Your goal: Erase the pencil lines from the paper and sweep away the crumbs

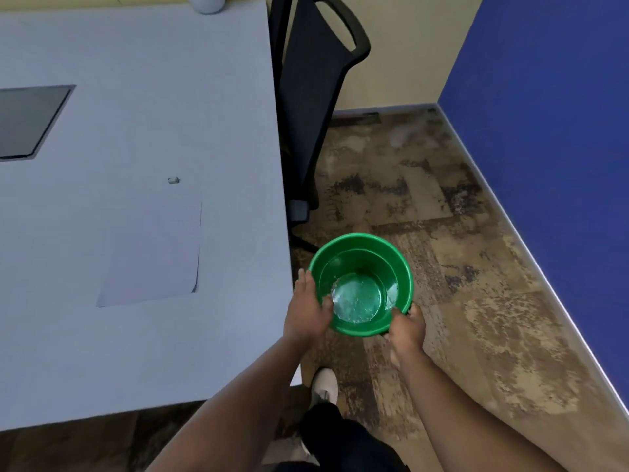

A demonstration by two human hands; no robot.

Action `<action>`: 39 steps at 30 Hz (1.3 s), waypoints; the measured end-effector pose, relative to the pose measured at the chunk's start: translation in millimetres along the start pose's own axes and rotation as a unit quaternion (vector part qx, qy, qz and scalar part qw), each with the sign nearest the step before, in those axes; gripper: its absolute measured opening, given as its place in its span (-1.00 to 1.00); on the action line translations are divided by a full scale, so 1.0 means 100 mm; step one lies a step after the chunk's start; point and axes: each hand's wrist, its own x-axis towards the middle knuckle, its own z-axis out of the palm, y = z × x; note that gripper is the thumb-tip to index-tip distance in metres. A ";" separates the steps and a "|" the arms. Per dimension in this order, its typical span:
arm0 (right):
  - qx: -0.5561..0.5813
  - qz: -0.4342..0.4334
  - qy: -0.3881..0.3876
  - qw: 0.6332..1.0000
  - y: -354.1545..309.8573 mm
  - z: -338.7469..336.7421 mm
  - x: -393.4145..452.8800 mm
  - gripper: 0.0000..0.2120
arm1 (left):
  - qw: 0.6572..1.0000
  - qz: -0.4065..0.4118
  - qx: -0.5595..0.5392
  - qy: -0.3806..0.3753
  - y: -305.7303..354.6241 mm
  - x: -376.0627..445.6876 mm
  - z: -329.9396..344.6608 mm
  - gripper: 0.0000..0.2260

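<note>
Chair (pixel 306 114) tight against table (pixel 136 335)

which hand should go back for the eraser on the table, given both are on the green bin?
Left. The left hand grips the green bin's rim on the table side, nearer the eraser and paper. The right hand holds the far rim, over the floor, and would have to cross over.

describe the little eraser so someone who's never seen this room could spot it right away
Start at the big pale table filling the left side. A white sheet of paper lies flat near its right edge. Just beyond the paper's far edge sits the eraser, a tiny pale block, the only small loose thing on the tabletop.
</note>
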 end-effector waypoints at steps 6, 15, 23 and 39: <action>0.045 -0.020 -0.015 0.999 0.02 -0.41 -0.47 -0.75 | 0.991 -0.020 -0.086 0.105 0.07 -0.57 -0.04 -0.79; 0.027 -0.009 -0.039 0.999 0.31 -1.02 -0.95 -0.73 | 0.983 -0.057 -0.149 0.088 -0.03 -1.34 0.16 -0.78; -0.034 0.018 -0.046 0.998 0.72 -1.41 -0.87 -0.78 | 0.976 -0.131 -0.155 0.076 -0.24 -1.66 0.64 -0.72; -0.149 0.085 -0.125 0.977 2.46 -1.00 0.71 -0.67 | 0.928 -0.309 -0.164 0.132 -1.82 -1.15 2.14 -0.78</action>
